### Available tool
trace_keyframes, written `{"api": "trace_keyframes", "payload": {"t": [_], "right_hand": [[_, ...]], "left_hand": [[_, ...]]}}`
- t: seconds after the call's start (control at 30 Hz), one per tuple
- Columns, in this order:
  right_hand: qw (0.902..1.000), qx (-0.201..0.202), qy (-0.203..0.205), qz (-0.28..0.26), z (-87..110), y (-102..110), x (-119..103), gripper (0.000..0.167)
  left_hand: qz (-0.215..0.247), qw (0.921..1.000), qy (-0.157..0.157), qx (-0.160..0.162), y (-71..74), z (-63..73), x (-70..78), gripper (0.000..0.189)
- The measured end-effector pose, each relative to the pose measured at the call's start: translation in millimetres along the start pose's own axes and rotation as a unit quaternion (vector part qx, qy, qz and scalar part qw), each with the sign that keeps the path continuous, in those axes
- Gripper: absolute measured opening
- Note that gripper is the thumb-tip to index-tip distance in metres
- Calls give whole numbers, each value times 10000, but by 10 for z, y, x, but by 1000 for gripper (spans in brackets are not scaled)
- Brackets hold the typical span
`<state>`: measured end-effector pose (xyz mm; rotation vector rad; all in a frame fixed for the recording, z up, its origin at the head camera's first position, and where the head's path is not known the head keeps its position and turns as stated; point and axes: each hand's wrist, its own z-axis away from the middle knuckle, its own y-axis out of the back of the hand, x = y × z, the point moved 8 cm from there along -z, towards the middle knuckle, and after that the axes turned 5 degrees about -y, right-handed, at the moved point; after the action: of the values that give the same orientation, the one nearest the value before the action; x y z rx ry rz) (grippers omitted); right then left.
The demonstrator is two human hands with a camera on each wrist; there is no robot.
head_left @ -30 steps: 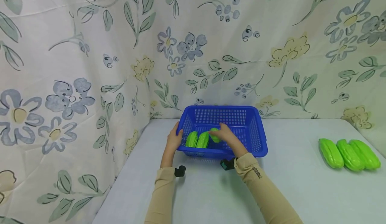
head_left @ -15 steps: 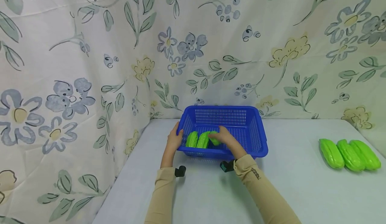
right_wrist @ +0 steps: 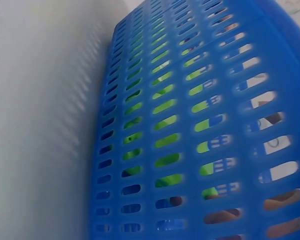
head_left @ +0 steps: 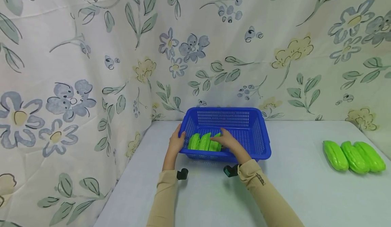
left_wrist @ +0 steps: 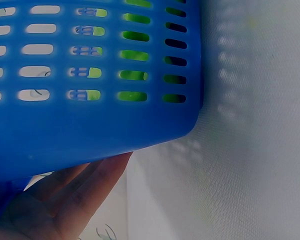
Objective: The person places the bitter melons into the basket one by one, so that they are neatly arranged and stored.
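Note:
My left hand [head_left: 176,141] grips the left rim of a blue slotted plastic basket [head_left: 224,155], its fingers along the outside wall. Inside, at the front left, two bright green ribbed vegetables [head_left: 204,141] lie side by side. With my right hand [head_left: 227,139], I hold a third green ribbed vegetable [head_left: 215,146] against the right side of that pair. Its lower end is hidden behind the front rim. In the left wrist view, my left fingers [left_wrist: 92,192] press the basket's edge. Through the slots of the wall [right_wrist: 230,115] in the right wrist view, green shows, but the grip is mostly hidden.
Three more green ribbed vegetables [head_left: 354,157] lie close together at the right of the white table [head_left: 299,172]. A floral curtain [head_left: 213,50] stands directly behind the basket and along the left side. A black wrist camera mount [head_left: 182,174] sits at my left cuff.
My right hand has shifted slightly left and turned the third vegetable from a tilted position to nearly upright in line with the other two. The left hand and basket have not moved.

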<state>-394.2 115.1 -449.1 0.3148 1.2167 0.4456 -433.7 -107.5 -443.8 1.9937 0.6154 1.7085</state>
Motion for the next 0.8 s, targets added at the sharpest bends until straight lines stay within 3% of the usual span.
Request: {"api": "trace_keyframes", "payload": {"t": [0.37, 0.8], "right_hand": [[9995, -66, 83, -301, 78, 12, -12, 83], [9996, 55, 247, -110, 197, 101, -19, 83]], "left_hand": [[-20, 10000, -19, 29, 3, 11, 15, 53], [-85, 10000, 28, -4, 2, 18, 7, 53]]}}
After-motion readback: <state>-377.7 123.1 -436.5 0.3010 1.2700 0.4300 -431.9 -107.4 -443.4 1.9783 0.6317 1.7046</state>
